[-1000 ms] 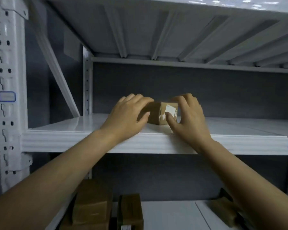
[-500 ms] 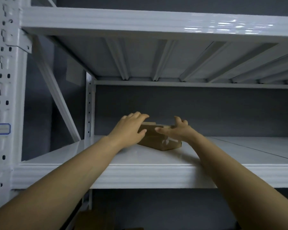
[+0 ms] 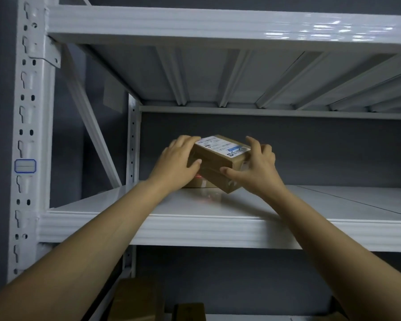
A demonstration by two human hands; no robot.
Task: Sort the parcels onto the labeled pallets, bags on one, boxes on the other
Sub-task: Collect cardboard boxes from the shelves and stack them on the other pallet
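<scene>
Head | left hand (image 3: 175,163) and right hand (image 3: 258,168) grip tilted cardboard box (image 3: 214,163) | white shipping label (image 3: 222,147) print unreadable

A white steel shelf (image 3: 218,230) is spanning the view, and an upper shelf (image 3: 195,26) above it is showing its ribbed underside. A perforated upright (image 3: 28,112) is standing at the left, carrying a blue-outlined label (image 3: 25,166). A diagonal brace (image 3: 88,126) is running behind it. A gray wall (image 3: 322,149) is backing the rack.

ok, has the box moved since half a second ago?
Yes. The box lay flat on the shelf; now left hand and right hand have tipped it up, label facing the camera.
</scene>
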